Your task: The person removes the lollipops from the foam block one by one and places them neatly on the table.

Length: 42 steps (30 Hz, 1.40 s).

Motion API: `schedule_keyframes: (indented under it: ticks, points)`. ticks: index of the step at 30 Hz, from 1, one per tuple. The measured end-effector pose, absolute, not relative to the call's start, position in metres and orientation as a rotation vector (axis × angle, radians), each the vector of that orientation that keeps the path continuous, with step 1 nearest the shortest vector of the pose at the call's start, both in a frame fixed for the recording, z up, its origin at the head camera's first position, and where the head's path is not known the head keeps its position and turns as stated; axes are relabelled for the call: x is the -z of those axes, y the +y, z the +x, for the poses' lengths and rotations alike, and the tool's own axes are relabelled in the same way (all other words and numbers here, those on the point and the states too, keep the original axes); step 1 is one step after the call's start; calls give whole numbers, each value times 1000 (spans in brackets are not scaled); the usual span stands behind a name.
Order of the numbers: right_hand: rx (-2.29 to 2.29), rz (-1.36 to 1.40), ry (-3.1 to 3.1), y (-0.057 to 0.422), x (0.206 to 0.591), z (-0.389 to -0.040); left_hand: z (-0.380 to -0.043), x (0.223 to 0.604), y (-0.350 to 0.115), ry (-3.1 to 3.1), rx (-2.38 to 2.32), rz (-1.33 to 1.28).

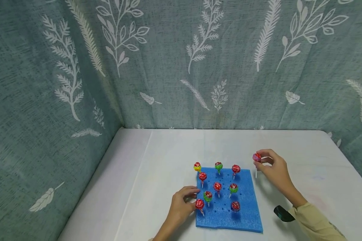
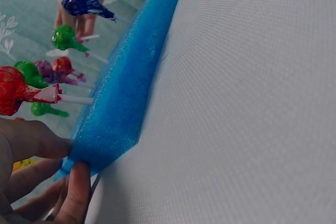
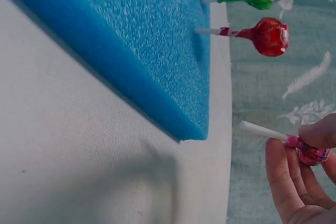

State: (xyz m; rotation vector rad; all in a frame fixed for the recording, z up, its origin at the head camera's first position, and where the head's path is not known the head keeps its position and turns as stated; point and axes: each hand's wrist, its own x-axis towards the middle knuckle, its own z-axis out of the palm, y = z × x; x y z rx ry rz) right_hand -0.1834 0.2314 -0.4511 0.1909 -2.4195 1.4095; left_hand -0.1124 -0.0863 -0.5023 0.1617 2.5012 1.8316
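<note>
My right hand [image 1: 273,167] holds the pink lollipop [image 1: 256,157] in a narrow pinch: thumb on one side, fingers on the other, about the wrapped head and neck [image 3: 293,141]. The white stick [image 3: 262,130] projects free and points down toward the table [image 1: 157,187]. Position: above the table, just beyond the far right corner of the blue foam block [image 1: 247,219], apart from it. My left hand [image 1: 181,202] touches the block's left edge with fingertips and thumb; whether it pinches or only presses, I cannot tell. A red lollipop [image 1: 199,204] stands in the block just beside that thumb.

Handling notes, by judgement: the lollipop is light, with a hard head and a stiff, thin stick. The glossy wrapper may slip under my fingers, so the firmest hold is at the neck, where head meets stick. Sideways force may bend the stick. The foam is light and soft; take it low at the edge, with modest pressure, since it may dent or slide
</note>
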Motion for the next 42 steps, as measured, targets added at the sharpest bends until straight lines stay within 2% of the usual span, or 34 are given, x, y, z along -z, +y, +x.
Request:
schedule_keyframes:
  ticks: [42]
  points:
    - [-1312, -16, -2763, 241, 486, -242, -112, 505, -85, 2495, -1846, 131]
